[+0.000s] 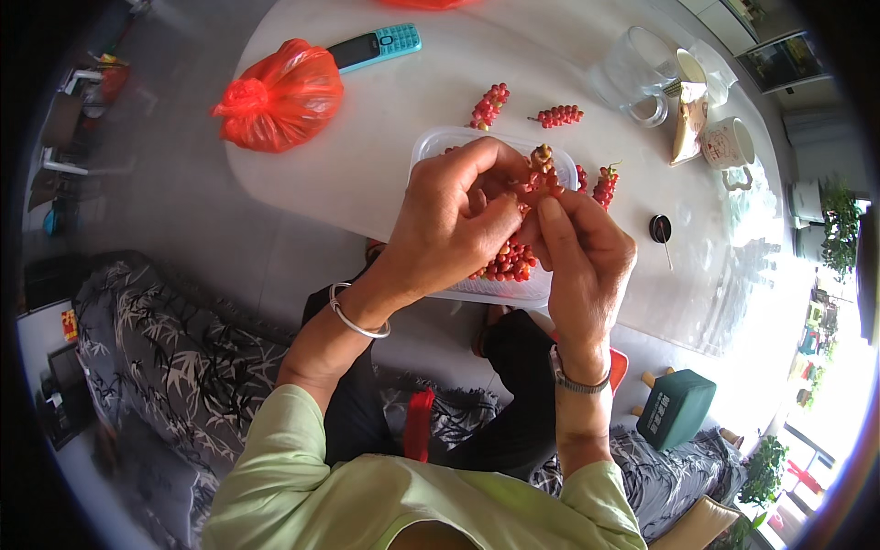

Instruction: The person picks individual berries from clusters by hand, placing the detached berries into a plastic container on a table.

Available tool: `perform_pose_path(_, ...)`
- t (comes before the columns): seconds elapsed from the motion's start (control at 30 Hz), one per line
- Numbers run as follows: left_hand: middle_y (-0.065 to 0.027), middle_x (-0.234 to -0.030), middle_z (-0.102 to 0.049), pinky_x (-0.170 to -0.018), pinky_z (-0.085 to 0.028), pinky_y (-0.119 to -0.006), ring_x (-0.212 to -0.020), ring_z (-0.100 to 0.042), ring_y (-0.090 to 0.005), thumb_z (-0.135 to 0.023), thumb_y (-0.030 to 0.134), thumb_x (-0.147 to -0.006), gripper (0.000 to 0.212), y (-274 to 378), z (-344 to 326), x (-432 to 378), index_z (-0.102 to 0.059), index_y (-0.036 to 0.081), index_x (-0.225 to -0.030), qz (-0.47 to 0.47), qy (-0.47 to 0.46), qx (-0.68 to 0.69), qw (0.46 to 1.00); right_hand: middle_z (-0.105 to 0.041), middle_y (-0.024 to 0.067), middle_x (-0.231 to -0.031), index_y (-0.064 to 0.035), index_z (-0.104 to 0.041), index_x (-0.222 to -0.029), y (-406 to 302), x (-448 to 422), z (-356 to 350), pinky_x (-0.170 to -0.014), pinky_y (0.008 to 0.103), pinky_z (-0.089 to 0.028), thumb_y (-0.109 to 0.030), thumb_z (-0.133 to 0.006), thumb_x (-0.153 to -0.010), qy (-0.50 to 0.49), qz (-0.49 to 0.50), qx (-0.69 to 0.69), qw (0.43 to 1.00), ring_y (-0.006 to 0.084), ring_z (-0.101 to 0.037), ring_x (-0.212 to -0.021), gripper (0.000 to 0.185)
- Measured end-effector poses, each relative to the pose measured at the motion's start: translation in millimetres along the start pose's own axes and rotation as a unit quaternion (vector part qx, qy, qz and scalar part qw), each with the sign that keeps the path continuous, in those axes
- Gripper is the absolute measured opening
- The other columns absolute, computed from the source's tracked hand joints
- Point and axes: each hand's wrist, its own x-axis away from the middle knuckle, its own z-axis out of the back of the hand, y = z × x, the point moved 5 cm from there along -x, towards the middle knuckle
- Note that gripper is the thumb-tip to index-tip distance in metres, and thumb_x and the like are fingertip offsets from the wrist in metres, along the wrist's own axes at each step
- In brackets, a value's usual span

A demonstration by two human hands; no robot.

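Both my hands meet above a clear plastic tray (426,143) at the table's near edge. My left hand (467,213) pinches a partly stripped cluster of red berries (543,172) between thumb and fingers. The thumb and forefinger of my right hand (584,240) close on the same cluster's lower right side. Loose red berries (510,262) lie in the tray under my hands, which hide much of it. Beyond the tray lie two berry clusters (489,106) (560,116), and another (606,185) lies to its right.
On the white table (385,179) are a tied red plastic bag (282,96), a blue keypad phone (377,47), a clear glass jug (636,72), a food packet (689,124), a white mug (729,144) and a small black round container (660,228). A green stool (676,410) stands lower right.
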Motion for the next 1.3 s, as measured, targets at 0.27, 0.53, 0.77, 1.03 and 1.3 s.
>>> perform_pose_path(0.27,-0.0049,-0.074,-0.061,-0.047,-0.039,-0.018,-0.055,-0.05,-0.0035,-0.056,0.001,-0.078,0.008,-2,1,-2,-0.057,-0.002,-0.085,0.003,0.013,-0.057,0.998,-0.053,0.0063,-0.06,0.004,-0.055,-0.088,10,-6,-1,-0.04,0.0175,-0.03,-0.02,-0.042,-0.092,-0.026,-0.127,-0.214,0.968,0.0053,-0.033,-0.04,0.028)
perform_pose_path(0.53,-0.007,-0.077,-0.062,-0.048,-0.04,-0.017,-0.061,-0.054,-0.0057,-0.048,0.009,-0.088,0.019,-4,1,-2,-0.059,-0.004,-0.094,0.085,-0.032,0.042,0.995,-0.054,0.0054,-0.063,0.0043,-0.056,-0.09,15,-11,6,-0.043,0.0181,-0.032,-0.021,-0.044,-0.092,-0.026,-0.121,-0.269,0.955,0.0065,-0.04,-0.046,0.028)
perform_pose_path(0.77,-0.019,-0.091,-0.062,-0.045,-0.043,-0.019,-0.075,-0.064,-0.0186,-0.039,0.014,-0.091,0.029,0,4,-5,-0.054,-0.008,-0.102,0.144,-0.036,0.193,0.97,-0.052,0.0046,-0.062,0.0052,-0.056,-0.092,14,-13,9,-0.043,0.0192,-0.027,-0.018,-0.043,-0.092,-0.012,-0.083,-0.233,0.969,0.0062,-0.032,-0.045,0.027)
perform_pose_path(1.03,-0.023,-0.11,-0.054,-0.076,-0.05,-0.032,-0.102,-0.055,-0.0269,-0.038,0.012,-0.089,0.033,-1,8,-6,-0.049,-0.01,-0.111,0.105,-0.016,0.272,0.956,-0.056,0.0038,-0.07,0.0068,-0.059,-0.094,6,-8,7,-0.053,0.0185,-0.033,-0.01,-0.049,-0.088,0.051,0.019,-0.11,0.992,0.0064,-0.042,-0.057,0.02)
perform_pose_path(1.3,-0.0185,-0.119,-0.05,-0.094,-0.037,-0.035,-0.113,-0.046,-0.0215,-0.043,0.01,-0.088,0.03,5,4,-3,-0.052,-0.006,-0.111,0.029,-0.041,0.344,0.938,-0.06,0.0044,-0.076,0.0069,-0.058,-0.098,9,-2,-5,-0.059,0.0179,-0.04,-0.009,-0.052,-0.087,0.013,-0.001,-0.036,0.999,0.0051,-0.049,-0.065,0.02)
